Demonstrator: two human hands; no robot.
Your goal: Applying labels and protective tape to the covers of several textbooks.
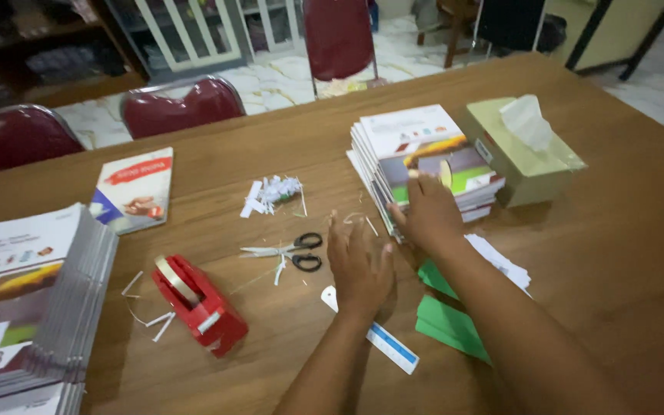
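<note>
Your hands at the booklet stack

Your right hand (428, 211) lies flat on the booklet stack (424, 157) beside the tissue box (524, 154), fingers spread, gripping nothing; your left hand (359, 265) rests open on the surface (624, 246). Glossy covers look slippery; take one by its edge.

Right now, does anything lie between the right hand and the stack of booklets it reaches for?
Nothing visible does. The right hand already rests on the stack of booklets; the left hand lies flat on the table beside it.
</note>
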